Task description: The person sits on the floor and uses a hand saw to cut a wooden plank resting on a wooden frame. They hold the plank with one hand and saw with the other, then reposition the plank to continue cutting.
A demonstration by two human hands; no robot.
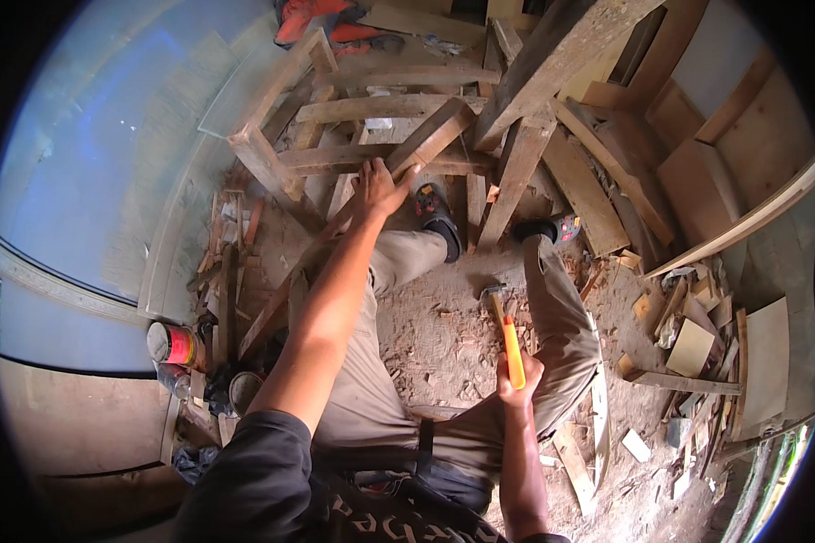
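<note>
My left hand (382,192) is closed round a wooden beam (433,136) that slants up and away to the right, its far end close to an upright post. Beneath and behind that beam stands a rough wooden frame (371,109) with several cross slats. In my right hand (520,378) is a hammer (512,348) with a yellow handle, gripped low down near my right thigh. The hammer's metal head points away from me, over the dirt floor between my legs, apart from the wood.
Thick wooden legs (521,176) rise ahead. Scrap wood (690,347) lies heaped at the right, below leaning boards (715,195). At the left are a red-labelled can (174,344), more offcuts and a large pale sheet (91,181). Wood chips litter the dirt floor (444,335).
</note>
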